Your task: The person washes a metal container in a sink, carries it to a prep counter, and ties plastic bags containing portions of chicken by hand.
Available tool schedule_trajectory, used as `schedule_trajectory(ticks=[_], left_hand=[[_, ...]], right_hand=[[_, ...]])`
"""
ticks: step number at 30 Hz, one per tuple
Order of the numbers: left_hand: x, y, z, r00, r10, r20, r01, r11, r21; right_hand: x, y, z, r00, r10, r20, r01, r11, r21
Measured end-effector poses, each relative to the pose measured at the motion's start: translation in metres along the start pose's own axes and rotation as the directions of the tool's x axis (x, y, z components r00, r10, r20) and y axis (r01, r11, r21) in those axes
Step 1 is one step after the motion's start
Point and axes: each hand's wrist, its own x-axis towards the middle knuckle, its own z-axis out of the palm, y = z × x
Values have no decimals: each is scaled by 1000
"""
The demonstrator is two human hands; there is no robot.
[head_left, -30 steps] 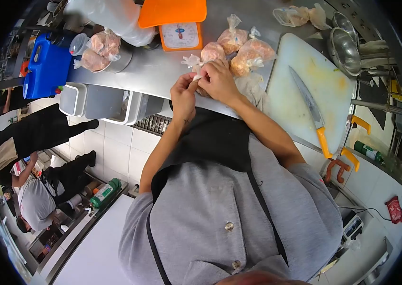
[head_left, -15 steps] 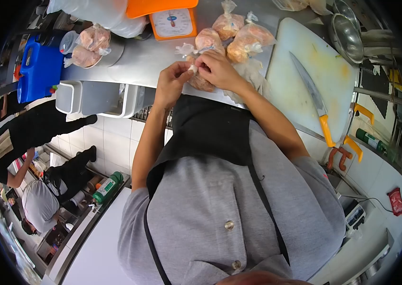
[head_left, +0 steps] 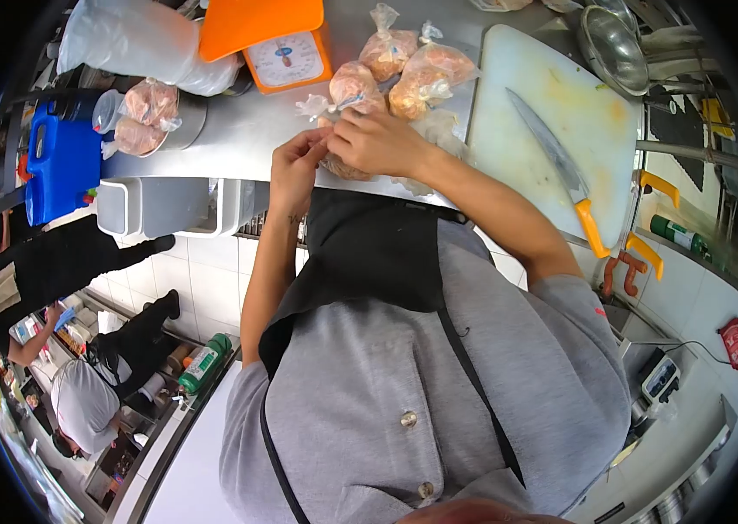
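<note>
At the metal counter's near edge lies a clear plastic bag of pinkish, meat-like food (head_left: 348, 168), partly covered by my hands. My left hand (head_left: 296, 164) pinches the gathered top of this bag, thumb and forefinger together. Fingers curled, my right hand (head_left: 377, 143) closes on the same bag top, and the exact grip is hidden behind its back. Just beyond my hands sit similar knotted bags: one (head_left: 356, 85) directly behind, another (head_left: 389, 54) farther back and a larger one (head_left: 425, 79) to the right. A crumpled clear plastic bag (head_left: 440, 133) lies beside my right wrist.
A white cutting board (head_left: 508, 175) with a yellow-handled knife (head_left: 552, 148) is at right, near metal bowls (head_left: 615, 52). An orange scale (head_left: 286, 63) stands behind. Left are a metal pot with bagged food (head_left: 149, 118) and a blue jerrycan (head_left: 63, 162). Two people work farther left.
My right hand has rolled over toward the left fingertips, covering more of the bag's top. The whole view has shifted slightly, moving the counter items left.
</note>
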Motion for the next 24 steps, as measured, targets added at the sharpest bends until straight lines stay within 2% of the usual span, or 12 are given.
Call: schedule_trajectory(ticks=[4,6,8,10,12,14,16,18,20,22,23,24], left_hand=[[8,-9,-5,996,26,85,-45,972,232],[9,-3,-2,997,-23,80,4,974,224],[16,-1,-8,994,-84,69,75,989,124],[18,0,-12,999,18,-41,-9,977,211],[19,1,-21,982,60,-179,-54,998,37],[12,12,-22,929,208,-307,-180,977,117],[8,16,-28,911,239,-336,-215,971,107],[4,21,-32,890,280,-359,-239,958,156],[1,23,-30,884,282,-373,-231,957,176],[2,22,-30,885,330,-328,-275,940,202],[2,23,-28,879,347,-327,-289,933,213],[1,24,-26,877,358,-321,-292,927,237]], right_hand=[[10,11,0,971,-157,178,177,979,-102],[20,22,1,971,-165,174,179,981,-71],[38,35,-14,974,-226,10,223,955,-195],[48,46,-33,983,-177,45,183,949,-257],[56,70,-49,1000,-16,26,20,991,-134],[51,108,-70,960,274,55,-251,931,-266],[28,166,-76,867,485,111,-361,767,-531],[-3,207,-75,892,436,-122,-354,505,-787],[-42,262,-56,848,433,-306,-457,304,-836],[-67,309,-56,800,589,-109,-440,456,-774],[-71,313,-62,805,585,-99,-437,471,-766],[-69,317,-74,773,628,-86,-527,562,-638]])
